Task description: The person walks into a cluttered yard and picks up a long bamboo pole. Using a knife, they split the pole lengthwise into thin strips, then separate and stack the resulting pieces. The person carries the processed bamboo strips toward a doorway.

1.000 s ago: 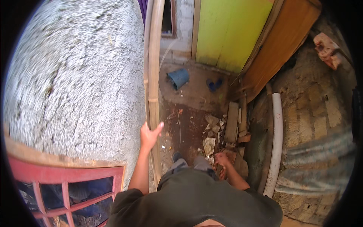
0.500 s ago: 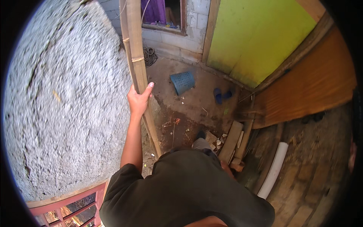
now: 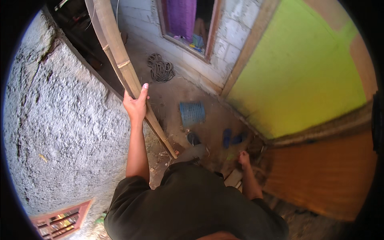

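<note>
Fingers (image 3: 141, 93) of the left hand (image 3: 135, 105) wrap around a long bamboo pole (image 3: 120, 60), thumb side up, grip closed on the stem. The pole leans steeply, its foot on the dirt floor (image 3: 176, 96) near the person's feet, its upper part running up past the rough grey plastered wall (image 3: 52, 132) toward the top edge of the view. The left arm is stretched straight out to it.

The right hand (image 3: 243, 158) hangs low by the person's side, close to an orange-brown wooden panel (image 3: 320, 172). It is blurred; it looks loosely curled, but I cannot tell if it holds anything.

On the floor ahead: a blue ribbed basket (image 3: 192, 113) lying just beyond the pole's foot, a pair of blue sandals (image 3: 232, 138) near it, and a dark coil of rope (image 3: 161, 69) farther off by the block wall (image 3: 236, 36). A window (image 3: 185, 20) in that wall shows purple cloth. To the right stands a bright yellow-green panel (image 3: 304, 76). A red window frame (image 3: 60, 221) sits at the lower left, below the grey wall.
</note>
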Motion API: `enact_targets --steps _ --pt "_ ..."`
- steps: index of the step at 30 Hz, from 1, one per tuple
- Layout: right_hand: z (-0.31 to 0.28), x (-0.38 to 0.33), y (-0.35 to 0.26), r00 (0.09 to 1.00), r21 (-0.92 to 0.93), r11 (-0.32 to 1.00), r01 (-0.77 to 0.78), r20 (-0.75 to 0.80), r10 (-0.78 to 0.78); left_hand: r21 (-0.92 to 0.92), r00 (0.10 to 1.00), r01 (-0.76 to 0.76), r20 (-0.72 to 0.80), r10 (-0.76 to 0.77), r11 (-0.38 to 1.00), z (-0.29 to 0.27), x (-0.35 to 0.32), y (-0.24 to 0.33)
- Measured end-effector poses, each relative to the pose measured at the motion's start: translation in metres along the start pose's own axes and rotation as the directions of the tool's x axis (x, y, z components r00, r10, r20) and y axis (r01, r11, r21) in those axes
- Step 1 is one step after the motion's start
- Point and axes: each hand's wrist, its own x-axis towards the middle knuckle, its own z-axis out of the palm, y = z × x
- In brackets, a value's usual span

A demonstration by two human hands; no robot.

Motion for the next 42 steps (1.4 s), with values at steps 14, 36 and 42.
enact_targets --steps 14,36,42 --pt "0.044 0.204 -0.181 0.851 -0.387 0.894 -0.226 0.368 0.375 0.074 0.931 0.006 -0.364 0.022 0.997 0.062 0.2 -0.037" --pt "0.518 0.55 -0.619 0.662 -0.421 0.878 0.23 0.729 0.176 0.349 0.723 -0.021 -0.642 0.255 0.937 0.081 0.627 -0.222" --pt "0.636 0.57 -0.676 0.631 -0.527 0.808 0.264 0.727 0.269 0.396 0.688 0.023 -0.673 0.273 0.918 0.039 0.728 -0.26"
